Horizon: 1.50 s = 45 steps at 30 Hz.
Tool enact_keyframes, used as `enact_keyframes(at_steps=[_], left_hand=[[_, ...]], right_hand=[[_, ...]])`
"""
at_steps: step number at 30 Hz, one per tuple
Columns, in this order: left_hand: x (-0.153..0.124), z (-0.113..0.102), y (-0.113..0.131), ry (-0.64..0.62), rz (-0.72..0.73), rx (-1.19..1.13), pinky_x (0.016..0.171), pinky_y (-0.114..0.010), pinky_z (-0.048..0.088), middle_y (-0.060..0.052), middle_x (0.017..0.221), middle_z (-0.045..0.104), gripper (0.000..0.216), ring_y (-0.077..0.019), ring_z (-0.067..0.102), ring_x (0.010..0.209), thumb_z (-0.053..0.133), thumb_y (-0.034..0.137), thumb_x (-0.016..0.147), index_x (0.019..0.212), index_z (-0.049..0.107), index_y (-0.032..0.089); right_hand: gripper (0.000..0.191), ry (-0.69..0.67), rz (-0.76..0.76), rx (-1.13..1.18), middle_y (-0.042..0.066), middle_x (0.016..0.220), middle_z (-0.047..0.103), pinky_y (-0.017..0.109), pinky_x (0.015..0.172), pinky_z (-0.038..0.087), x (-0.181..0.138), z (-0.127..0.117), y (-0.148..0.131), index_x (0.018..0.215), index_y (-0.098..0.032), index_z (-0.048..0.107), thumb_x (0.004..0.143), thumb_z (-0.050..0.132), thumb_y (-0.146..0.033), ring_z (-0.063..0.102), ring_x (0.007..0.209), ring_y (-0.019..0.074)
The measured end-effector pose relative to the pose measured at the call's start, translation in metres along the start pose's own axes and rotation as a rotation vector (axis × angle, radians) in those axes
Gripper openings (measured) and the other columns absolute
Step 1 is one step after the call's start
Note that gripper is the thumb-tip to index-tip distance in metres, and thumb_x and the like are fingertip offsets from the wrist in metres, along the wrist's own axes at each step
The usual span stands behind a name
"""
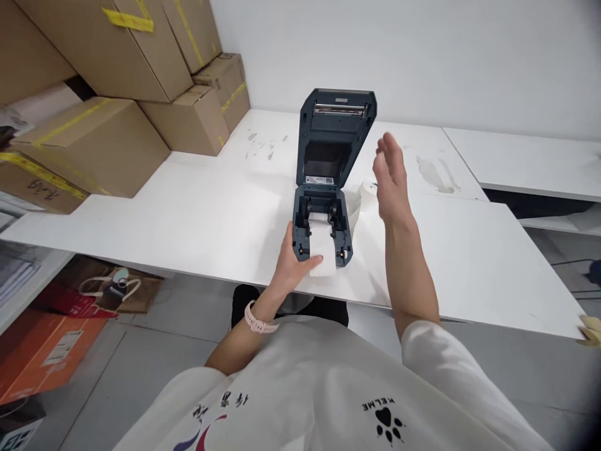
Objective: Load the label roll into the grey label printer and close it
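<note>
A dark label printer (298,207) stands on the white table with its lid (328,134) tipped up and back. A white paper strip (322,241) runs through its middle and out over the front edge. My left hand (292,263) grips the printer's front left corner, its thumb lying across the paper strip. Raised to the right of the lid, my right hand (391,178) holds nothing; its fingers are stretched out, apart from the printer. A white paper roll (369,196) rests behind and to the right of the printer, with a loose length of paper beside the printer.
Cardboard boxes (94,144) with yellow tape are stacked on the left of the white table (211,219). A white wall (413,56) stands behind. Below at left are an orange box (51,351) and bags. A second white tabletop (539,156) adjoins at the right.
</note>
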<state>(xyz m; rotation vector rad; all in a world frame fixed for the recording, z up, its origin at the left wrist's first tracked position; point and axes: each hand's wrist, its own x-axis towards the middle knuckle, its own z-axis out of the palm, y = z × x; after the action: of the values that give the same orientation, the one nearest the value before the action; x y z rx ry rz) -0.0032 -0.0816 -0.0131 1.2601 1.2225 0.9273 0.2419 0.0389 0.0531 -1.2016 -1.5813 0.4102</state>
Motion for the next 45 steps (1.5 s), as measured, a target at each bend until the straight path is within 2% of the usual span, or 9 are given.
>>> enact_keyframes(at_steps=[4,8,17,22,27,35,38,41,45], left_hand=[[-0.018,0.001,-0.007,-0.035,0.028,0.023,0.130,-0.055,0.021,-0.006,0.177,0.006,0.120,-0.0343,0.009,0.163,0.082,0.052,0.078,0.165,0.001,0.039],[-0.015,0.001,-0.007,-0.038,0.044,-0.013,0.130,-0.054,0.024,-0.008,0.176,0.015,0.124,-0.0350,0.013,0.163,0.085,0.051,0.074,0.165,0.003,0.039],[-0.010,-0.027,-0.009,-0.100,-0.067,-0.226,0.126,-0.046,0.034,-0.004,0.176,0.019,0.091,-0.0289,0.025,0.161,0.038,0.079,0.092,0.166,0.006,0.037],[0.001,-0.020,-0.002,-0.023,-0.091,-0.245,0.128,-0.046,0.032,-0.003,0.174,0.027,0.086,-0.0276,0.026,0.161,0.038,0.075,0.094,0.165,0.015,0.033],[0.007,-0.001,0.007,0.032,-0.057,-0.262,0.126,-0.043,0.037,-0.007,0.172,0.031,0.087,-0.0302,0.033,0.157,0.068,0.057,0.088,0.161,0.030,0.028],[0.013,-0.004,0.007,-0.005,0.090,-0.152,0.114,-0.043,0.046,-0.012,0.156,0.053,0.073,-0.0316,0.052,0.142,0.068,0.055,0.087,0.148,0.046,0.023],[-0.007,0.003,-0.009,0.150,0.096,-0.090,0.109,-0.038,0.047,-0.012,0.152,0.054,0.065,-0.0266,0.055,0.136,0.066,0.055,0.088,0.142,0.048,0.024],[-0.036,0.014,-0.027,0.416,0.058,0.008,0.088,-0.033,0.051,-0.005,0.111,0.068,0.032,-0.0192,0.063,0.101,0.063,0.052,0.091,0.108,0.062,0.025],[-0.051,0.023,-0.027,0.173,-0.027,-0.095,0.065,-0.030,0.044,-0.001,0.070,0.061,0.042,-0.0146,0.055,0.067,0.055,0.053,0.093,0.065,0.059,0.022]], right_hand=[[0.076,-0.068,0.020,0.054,0.000,0.177,0.012,0.051,0.127,0.030,0.080,0.008,0.023,0.166,-0.036,0.006,0.100,0.007,-0.074,0.015,0.163,0.0226],[0.088,-0.217,0.043,0.127,-0.003,0.172,0.028,0.051,0.121,0.041,0.106,0.011,0.014,0.165,-0.038,0.016,0.092,-0.008,-0.080,0.030,0.159,0.0251],[0.082,-0.195,-0.026,0.035,-0.002,0.160,0.049,0.049,0.127,0.035,-0.053,0.006,-0.035,0.147,-0.033,0.051,0.100,-0.007,-0.068,0.040,0.154,0.0239],[0.049,-0.224,-0.034,-0.098,0.000,0.159,0.052,0.055,0.132,0.025,-0.120,0.017,-0.035,0.136,-0.033,0.065,0.107,0.033,-0.056,0.028,0.160,0.0248],[0.043,-0.106,0.048,-0.061,-0.001,0.164,0.045,0.056,0.131,0.028,-0.142,0.034,-0.032,0.144,-0.036,0.058,0.108,0.035,-0.041,0.024,0.161,0.0226],[0.049,0.021,0.034,-0.136,0.001,0.163,0.047,0.062,0.127,0.032,-0.148,0.051,-0.027,0.148,-0.036,0.053,0.108,0.025,-0.034,0.027,0.160,0.0265],[0.050,0.020,0.017,-0.189,0.003,0.160,0.050,0.063,0.124,0.036,-0.149,0.052,-0.027,0.149,-0.035,0.052,0.108,0.023,-0.033,0.029,0.159,0.0273],[0.050,0.016,0.010,-0.185,0.004,0.160,0.049,0.061,0.124,0.037,-0.150,0.051,-0.026,0.147,-0.033,0.053,0.108,0.022,-0.033,0.030,0.159,0.0267],[0.047,0.046,0.020,-0.124,0.006,0.159,0.051,0.057,0.126,0.034,-0.150,0.052,-0.028,0.139,-0.029,0.059,0.108,0.024,-0.035,0.031,0.159,0.0253]])
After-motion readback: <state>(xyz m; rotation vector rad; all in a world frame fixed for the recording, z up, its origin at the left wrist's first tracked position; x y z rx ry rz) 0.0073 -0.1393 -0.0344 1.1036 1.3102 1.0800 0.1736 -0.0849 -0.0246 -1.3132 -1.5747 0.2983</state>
